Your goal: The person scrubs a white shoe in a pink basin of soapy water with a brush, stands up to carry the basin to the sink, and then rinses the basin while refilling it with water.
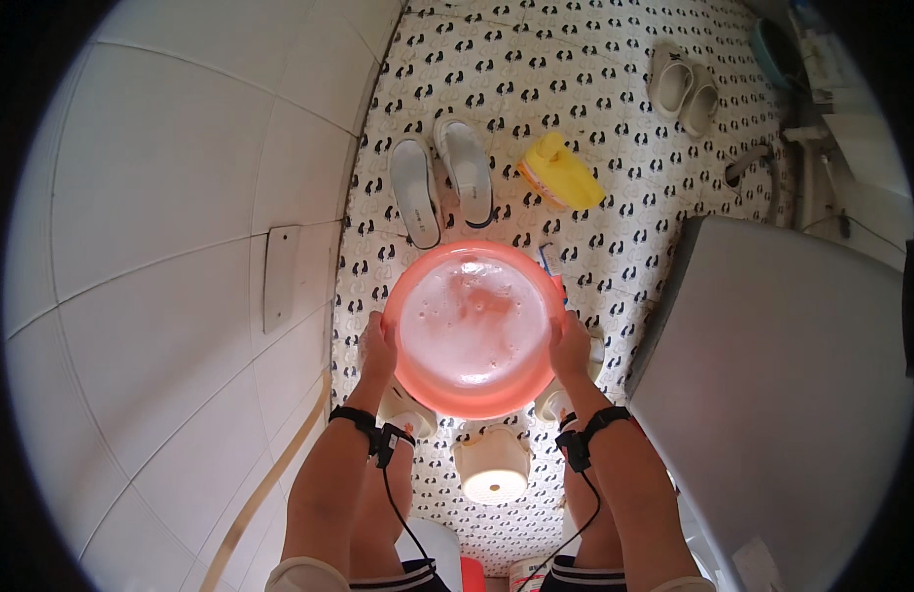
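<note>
A round coral-pink plastic basin [474,399] full of foamy water is gripped at its rim from both sides. My left hand [377,345] has the left side of the rim, and my right hand [570,345] the right side. Some fingers are hidden against the basin's outside. Beyond the basin lie a pair of pale shoes [414,189] and a yellow plastic bottle [564,172] on its side. A brush with blue and red parts [551,260] lies by the basin's upper right edge, partly covered by it.
Below the basin is a small cream stool [494,466], between my slippered feet. A tiled wall [168,296] rises on the left, and a large grey appliance-like box [782,370] stands on the right. Beige clogs [671,87] and a drain pipe [749,161] are at the upper right.
</note>
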